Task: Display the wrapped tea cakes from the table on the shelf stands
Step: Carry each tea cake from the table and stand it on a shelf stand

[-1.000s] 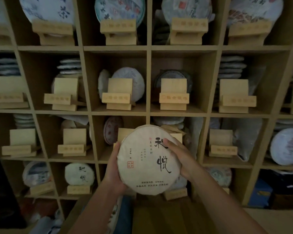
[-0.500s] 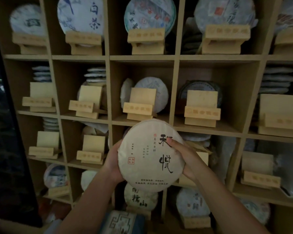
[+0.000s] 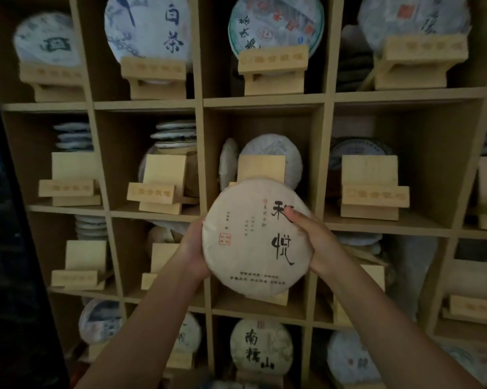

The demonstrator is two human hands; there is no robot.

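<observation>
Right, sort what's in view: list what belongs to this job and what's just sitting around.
In the job:
- wrapped tea cake, gripped by left hand and right hand
- empty wooden stand
- shelf

Just there:
- displayed white tea cake
- flat stack of cakes

both hands [image 3: 193, 249] grip tea cake [image 3: 253, 242] before shelf [image 3: 264, 101].

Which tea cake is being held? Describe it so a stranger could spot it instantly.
Start from the wooden grid shelf that fills the view. At its middle, the left hand and right hand grip the held tea cake by its edges. It alone sits on no stand: plain cream wrapper, black brush characters, small red seal.
</observation>
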